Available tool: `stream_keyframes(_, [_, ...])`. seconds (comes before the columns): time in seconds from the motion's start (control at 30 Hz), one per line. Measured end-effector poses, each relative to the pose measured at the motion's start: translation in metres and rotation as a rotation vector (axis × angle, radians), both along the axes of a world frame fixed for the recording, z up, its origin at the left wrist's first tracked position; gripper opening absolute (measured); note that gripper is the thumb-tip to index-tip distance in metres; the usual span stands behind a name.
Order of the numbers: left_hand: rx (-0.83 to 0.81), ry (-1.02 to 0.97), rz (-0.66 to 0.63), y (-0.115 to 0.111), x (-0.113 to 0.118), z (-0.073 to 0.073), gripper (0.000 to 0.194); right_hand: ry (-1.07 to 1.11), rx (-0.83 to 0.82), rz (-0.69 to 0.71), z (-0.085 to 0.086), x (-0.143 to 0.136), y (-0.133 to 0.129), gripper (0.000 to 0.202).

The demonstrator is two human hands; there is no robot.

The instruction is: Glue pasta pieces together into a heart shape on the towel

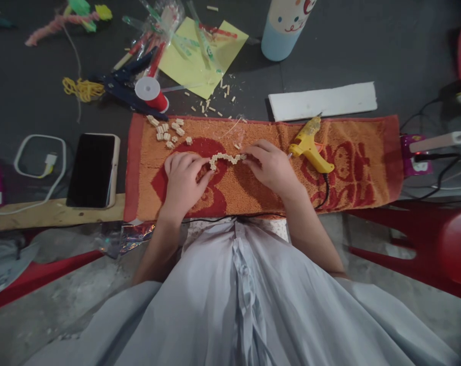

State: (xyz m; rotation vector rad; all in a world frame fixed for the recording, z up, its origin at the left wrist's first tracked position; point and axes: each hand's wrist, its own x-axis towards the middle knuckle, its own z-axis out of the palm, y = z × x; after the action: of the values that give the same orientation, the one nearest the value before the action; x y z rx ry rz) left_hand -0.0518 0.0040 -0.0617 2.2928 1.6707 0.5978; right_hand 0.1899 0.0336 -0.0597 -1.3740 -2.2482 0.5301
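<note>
A wavy strip of small pale wooden-looking pieces point(227, 158) lies across the orange and red towel point(253, 195). At its left end, my left hand point(186, 178) pinches it with thumb and forefinger. Between the bent fingers of my right hand point(270, 165) is the strip's other end. Beyond my left hand, several short bundles of pale sticks point(165, 133) are scattered on the towel. To the right of my right hand rests a yellow glue gun point(309, 145), its nozzle pointing away from me.
Past the towel are a white board point(324, 101), a red thread spool point(152, 94), dark-handled pliers point(125, 89), yellow paper point(188, 61) with stick offcuts, and a bottle point(281, 35). A phone point(92, 170) and white cable point(57, 185) lie left. The glue gun's cord point(325, 190) runs toward me.
</note>
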Motion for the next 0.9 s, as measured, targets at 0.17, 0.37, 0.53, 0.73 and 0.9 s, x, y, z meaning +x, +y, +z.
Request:
stream_keyframes(0.17, [-0.007, -0.002, 0.007, 0.000, 0.002, 0.001, 0.022, -0.017, -0.010, -0.005, 0.000, 0.002, 0.001, 0.023])
stream_keyframes(0.37, [0.000, 0.015, 0.016, -0.001, 0.002, -0.002, 0.023, -0.011, -0.031, 0.007, -0.004, 0.002, 0.002, 0.024])
stream_keyframes(0.53, [0.020, 0.043, 0.055, -0.005, 0.002, -0.001, 0.032, 0.002, 0.008, -0.010, -0.003, 0.005, -0.002, 0.026])
stream_keyframes(0.73, [0.143, 0.089, 0.121, -0.024, 0.016, 0.005, 0.032, -0.001, 0.058, -0.074, 0.006, 0.010, -0.019, 0.024])
stream_keyframes(0.9, [0.101, 0.103, -0.047, -0.044, 0.039, 0.001, 0.035, -0.059, 0.072, -0.114, 0.010, 0.002, -0.041, 0.030])
